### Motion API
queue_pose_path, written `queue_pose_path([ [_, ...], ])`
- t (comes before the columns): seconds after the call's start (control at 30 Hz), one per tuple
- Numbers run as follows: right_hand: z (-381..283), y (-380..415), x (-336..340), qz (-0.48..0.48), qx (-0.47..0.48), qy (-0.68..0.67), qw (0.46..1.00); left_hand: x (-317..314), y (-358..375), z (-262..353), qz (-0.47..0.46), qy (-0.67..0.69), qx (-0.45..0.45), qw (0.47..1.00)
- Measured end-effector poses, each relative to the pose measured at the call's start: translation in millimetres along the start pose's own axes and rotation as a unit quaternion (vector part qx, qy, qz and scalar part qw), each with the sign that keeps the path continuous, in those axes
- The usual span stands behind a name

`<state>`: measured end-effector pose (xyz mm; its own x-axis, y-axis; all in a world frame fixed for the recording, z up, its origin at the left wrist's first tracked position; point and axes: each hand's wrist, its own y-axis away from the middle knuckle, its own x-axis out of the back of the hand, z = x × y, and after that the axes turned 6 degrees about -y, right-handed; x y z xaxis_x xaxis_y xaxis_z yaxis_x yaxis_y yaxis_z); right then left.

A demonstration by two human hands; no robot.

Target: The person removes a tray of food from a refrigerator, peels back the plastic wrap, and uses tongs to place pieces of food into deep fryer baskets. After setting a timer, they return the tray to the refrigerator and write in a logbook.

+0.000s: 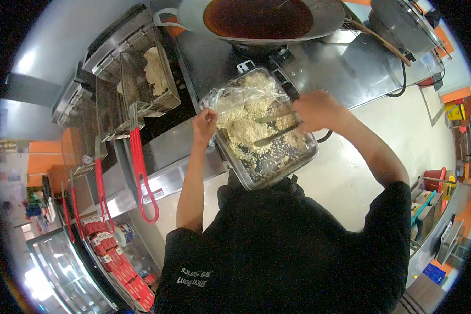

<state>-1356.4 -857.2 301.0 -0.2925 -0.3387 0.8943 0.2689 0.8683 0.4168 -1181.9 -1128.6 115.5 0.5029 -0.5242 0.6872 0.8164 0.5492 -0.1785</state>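
steel tabletop point(350, 78) of a kitchen fills the head view, with a wok point(259, 21) of dark oil just past a metal tray point(277, 170) of breaded pieces. left hand point(205, 125) pinches the tray's plastic film point(230, 97); right hand point(319, 111) is clamped on tongs point(277, 128). a slipping piece could likely splash hot oil; the overhanging tray may tip.

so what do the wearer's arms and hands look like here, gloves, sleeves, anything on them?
Both hands are bare: no gloves, and no watch or rings that I can make out on the left hand or the right hand. The forearms are uncovered too. Short black sleeves end near the elbows, part of a black shirt with small white lettering at the left shoulder, too small to read.
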Motion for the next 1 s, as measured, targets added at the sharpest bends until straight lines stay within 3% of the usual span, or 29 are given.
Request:
queue_pose_path([
  [0.07,31,-17,-19,-0.053,-0.027,-0.042,0.997,1,2,6,-0.008,0.034,0.026,0.999],
  [0.17,59,-30,-41,-0.071,0.009,-0.106,0.992,-5,2,-3,-0.016,-0.014,0.041,0.999],
  [0.27,59,-23,-28,-0.232,-0.098,-0.245,0.936,2,8,10,-0.046,-0.014,0.035,0.998],
  [0.37,77,-29,-57,-0.281,-0.101,-0.349,0.888,5,13,20,-0.094,-0.072,0.055,0.991],
  [0.5,70,-43,-103,-0.283,-0.063,-0.459,0.84,2,17,21,-0.083,-0.079,0.041,0.993],
  [0.6,58,-45,-114,-0.253,-0.042,-0.458,0.851,3,18,18,-0.09,-0.082,0.038,0.992],
  [0.73,56,-35,-115,-0.177,0.008,-0.385,0.906,5,20,18,-0.104,-0.069,0.052,0.991],
  [0.83,60,-10,-99,-0.065,0.09,-0.283,0.953,14,28,35,-0.088,-0.077,0.044,0.992],
  [0.97,38,41,-46,-0.011,-0.019,-0.226,0.974,20,61,41,0.055,-0.05,-0.028,0.997],
  [1.0,36,53,-39,-0.009,-0.058,-0.213,0.975,24,74,42,0.038,-0.038,0.001,0.999],
])
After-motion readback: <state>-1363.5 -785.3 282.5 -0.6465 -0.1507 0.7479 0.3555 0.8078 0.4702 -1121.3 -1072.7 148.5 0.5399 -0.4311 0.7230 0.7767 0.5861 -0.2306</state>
